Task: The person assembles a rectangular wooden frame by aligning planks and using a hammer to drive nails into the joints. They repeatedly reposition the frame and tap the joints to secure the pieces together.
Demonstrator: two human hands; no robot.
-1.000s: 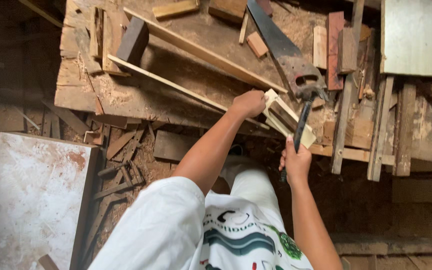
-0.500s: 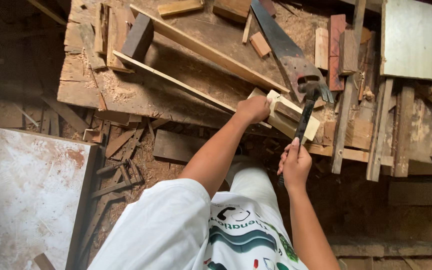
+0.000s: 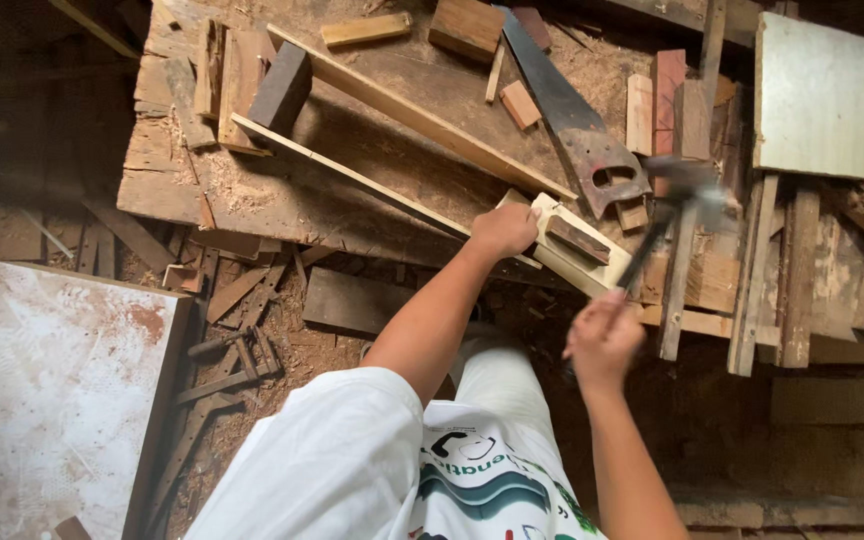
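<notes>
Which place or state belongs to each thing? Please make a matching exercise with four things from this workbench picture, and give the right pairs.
Things:
1. hammer
2. handsaw
3. pale wood piece
4. white board

Places or states:
A. lies flat at the bench's far right corner
B. pressed down by the left hand
C. raised and blurred, gripped by the right hand
D. lies on the bench, its handle toward the person

Pairs: 1-C, 2-D, 3-B, 4-A
</notes>
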